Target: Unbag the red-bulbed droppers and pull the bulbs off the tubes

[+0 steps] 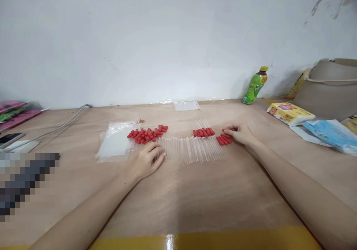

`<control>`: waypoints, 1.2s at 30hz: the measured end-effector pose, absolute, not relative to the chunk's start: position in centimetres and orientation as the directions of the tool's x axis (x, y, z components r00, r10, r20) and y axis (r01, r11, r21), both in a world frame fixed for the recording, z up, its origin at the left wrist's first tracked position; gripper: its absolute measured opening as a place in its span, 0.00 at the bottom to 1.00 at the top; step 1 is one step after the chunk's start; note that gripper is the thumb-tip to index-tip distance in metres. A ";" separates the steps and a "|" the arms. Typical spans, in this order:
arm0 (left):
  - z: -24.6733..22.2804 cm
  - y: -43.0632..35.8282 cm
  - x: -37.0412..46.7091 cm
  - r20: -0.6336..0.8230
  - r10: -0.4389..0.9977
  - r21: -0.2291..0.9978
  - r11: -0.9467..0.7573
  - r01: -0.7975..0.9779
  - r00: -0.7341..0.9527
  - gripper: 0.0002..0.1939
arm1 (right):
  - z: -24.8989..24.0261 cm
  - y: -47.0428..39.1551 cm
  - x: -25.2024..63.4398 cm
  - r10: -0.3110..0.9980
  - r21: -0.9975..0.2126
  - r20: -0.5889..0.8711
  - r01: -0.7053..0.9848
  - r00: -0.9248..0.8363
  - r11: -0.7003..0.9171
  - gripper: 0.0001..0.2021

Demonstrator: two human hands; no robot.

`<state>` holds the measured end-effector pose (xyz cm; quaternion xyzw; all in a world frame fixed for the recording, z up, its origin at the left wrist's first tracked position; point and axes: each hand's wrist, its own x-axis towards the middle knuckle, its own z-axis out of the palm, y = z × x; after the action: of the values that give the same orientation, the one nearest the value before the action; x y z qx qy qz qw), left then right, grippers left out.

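A row of clear thin tubes point(189, 149) lies side by side across the wooden table. My left hand point(150, 159) rests at the left end of this row, its fingers curved and apart, touching the table beside the tubes. A heap of red rubber bulbs point(143, 134) lies just beyond it. Several red-capped clear tubes point(204, 131) lie behind the row. Near its right end are a few loose red bulbs point(223, 140). Beside them, my right hand point(240, 134) has its fingertips pinched on a red bulb point(224, 130), mostly hidden by the fingers.
Clear plastic bags point(117, 142) lie left of the heap, and another bag point(186, 105) by the wall. A green bottle point(255, 86), a yellow tissue pack point(291, 113), a blue packet point(331, 134) and a grey bin point(329, 90) stand or lie right. A cable point(67, 122) runs left.
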<state>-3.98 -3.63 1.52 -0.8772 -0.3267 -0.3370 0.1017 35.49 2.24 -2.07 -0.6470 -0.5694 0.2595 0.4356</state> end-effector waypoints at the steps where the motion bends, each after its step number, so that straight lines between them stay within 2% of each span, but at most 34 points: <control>1: 1.6 -3.7 -3.9 0.650 0.510 0.059 -0.773 0.632 0.563 0.07 | -2.1 2.3 35.5 0.965 -0.857 0.163 0.514 0.207 0.034 0.12; 10: 1.9 -3.5 -4.0 0.663 0.534 0.125 -0.770 0.626 0.525 0.08 | -1.9 2.2 35.3 0.968 -0.817 0.188 0.574 0.167 0.060 0.20; 14: 2.1 -3.6 -3.9 0.678 0.538 0.126 -0.757 0.642 0.501 0.09 | -1.1 1.7 34.3 0.947 -0.769 0.253 0.635 0.199 0.072 0.19; 16: 2.1 -3.5 -3.8 0.677 0.532 0.111 -0.757 0.644 0.508 0.08 | -0.4 1.1 33.3 0.927 -0.699 0.338 0.703 0.164 0.131 0.17; 18: 2.0 -3.5 -3.7 0.662 0.526 0.097 -0.767 0.635 0.534 0.08 | 0.2 0.5 32.1 0.874 -0.523 0.482 0.821 0.061 0.231 0.15; 20: 1.8 -3.3 -3.6 0.645 0.515 0.088 -0.783 0.616 0.564 0.08 | 0.7 0.1 30.9 0.825 -0.354 0.564 0.891 -0.038 0.283 0.14; 22: 1.6 -3.2 -3.5 0.638 0.504 0.083 -0.797 0.598 0.582 0.09 | 0.9 -0.2 30.1 0.801 -0.258 0.586 0.910 -0.119 0.324 0.13; 25: 1.6 -3.2 -3.4 0.637 0.497 0.088 -0.806 0.585 0.589 0.09 | 0.7 -0.1 29.6 0.774 -0.182 0.594 0.901 -0.218 0.394 0.12; 31: 1.5 -3.1 -3.4 0.633 0.496 0.090 -0.810 0.580 0.595 0.09 | 0.0 0.2 29.3 0.734 -0.159 0.638 0.893 -0.232 0.420 0.09; 36: 1.4 -3.1 -3.4 0.626 0.500 0.092 -0.809 0.581 0.598 0.10 | 0.2 0.0 29.1 0.713 -0.219 0.681 0.882 -0.169 0.418 0.08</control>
<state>-3.44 -3.08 1.43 -0.8918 -0.3030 -0.3305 0.0609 29.12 0.01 0.21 -0.5271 -0.7561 -0.1140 0.3708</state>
